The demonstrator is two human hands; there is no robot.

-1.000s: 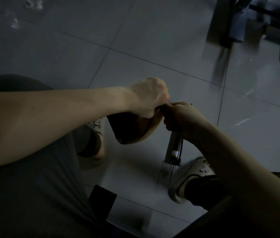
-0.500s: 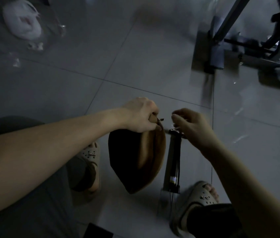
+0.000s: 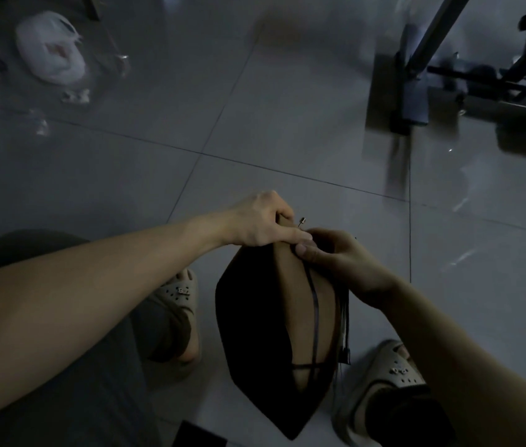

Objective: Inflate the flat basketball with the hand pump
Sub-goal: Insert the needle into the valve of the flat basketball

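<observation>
The flat basketball [image 3: 290,321], brown with black seams and folded in on itself, hangs between my knees above the tiled floor. My left hand [image 3: 263,222] grips its top edge. A small metal needle [image 3: 301,221] sticks up just past my left fingers. My right hand [image 3: 336,256] holds the ball's top from the right, thumb pressed against it. The black hand pump [image 3: 345,333] is mostly hidden behind the ball's right side; only a dark strip of it shows. Whether my right hand also holds the pump is hidden.
My two feet in pale clogs [image 3: 177,298] [image 3: 387,379] flank the ball. A white plastic bag [image 3: 50,48] lies on the floor at far left. A metal stand with a dark base [image 3: 413,91] is at far right. A dark flat object [image 3: 198,435] sits by the bottom edge.
The view tilted up and the ball dropped lower between my feet. My right hand moved left from the pump's top onto the ball's top edge, next to my left hand.
</observation>
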